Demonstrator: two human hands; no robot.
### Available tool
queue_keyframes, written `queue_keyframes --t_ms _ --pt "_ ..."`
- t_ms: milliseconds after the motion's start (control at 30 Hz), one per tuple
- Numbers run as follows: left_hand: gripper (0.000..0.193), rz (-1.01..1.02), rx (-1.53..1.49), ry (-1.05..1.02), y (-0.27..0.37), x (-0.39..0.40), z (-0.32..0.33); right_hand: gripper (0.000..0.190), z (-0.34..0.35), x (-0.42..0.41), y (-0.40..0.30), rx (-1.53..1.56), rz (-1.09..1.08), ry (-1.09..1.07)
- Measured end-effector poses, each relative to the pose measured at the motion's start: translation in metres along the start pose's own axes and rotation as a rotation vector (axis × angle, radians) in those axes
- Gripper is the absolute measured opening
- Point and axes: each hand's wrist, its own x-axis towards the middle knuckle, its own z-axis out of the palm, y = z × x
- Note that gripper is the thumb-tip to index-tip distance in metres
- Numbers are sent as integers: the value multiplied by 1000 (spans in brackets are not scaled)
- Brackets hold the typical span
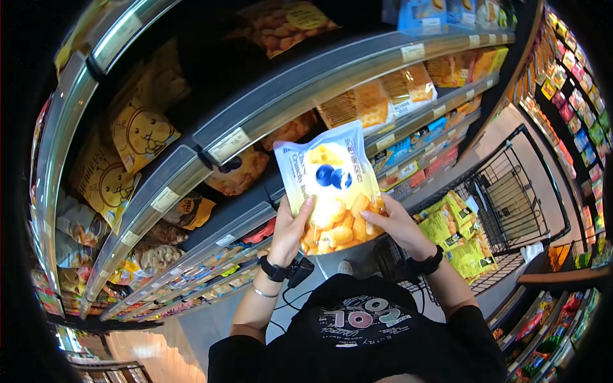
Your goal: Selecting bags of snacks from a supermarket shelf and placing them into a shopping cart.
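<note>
Between my two hands is a snack bag (330,186), held up in front of a store shelf. Its face is pale lilac and yellow, with printed blueberries, cheese and golden crunchy pieces. My left hand (289,230) grips its lower left side, thumb across the front. On the lower right side, my right hand (395,225) pinches the edge with its thumb on the front; the fingers behind are hidden. Both wrists wear black bands. Behind the bag, a shelf carries a similar snack bag (239,172) and packs of crackers (376,105).
A wire shopping cart (512,186) stands at my right with several yellow-green snack bags (455,230) inside. Shelf edges with clear price-tag rails (306,105) curve close in front. Yellow cartoon bags (143,129) fill the left shelf. More stocked racks (546,330) rise at the lower right.
</note>
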Motion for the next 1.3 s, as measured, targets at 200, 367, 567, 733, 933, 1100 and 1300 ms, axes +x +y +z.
queue_keyframes --t_ms 200,367,567,733,933,1100,1300 --pt "65 62 143 -23 17 22 -44 43 30 74 -1 -69 -116 -18" --pt "57 142 106 -59 22 64 -84 47 48 126 5 -126 -248 22" --pt "54 112 213 24 39 109 -90 54 33 134 39 -6 -359 186" --pt "47 95 302 103 19 145 -105 46 13 93 15 -121 -216 222" --pt "43 317 403 54 0 153 -104 38 -31 33 13 -81 -242 328" --pt "58 384 615 186 -20 157 -118 31 -60 -17 39 33 -194 531" --pt "66 708 797 125 -15 106 -91 26 -55 -96 78 -146 -46 739"
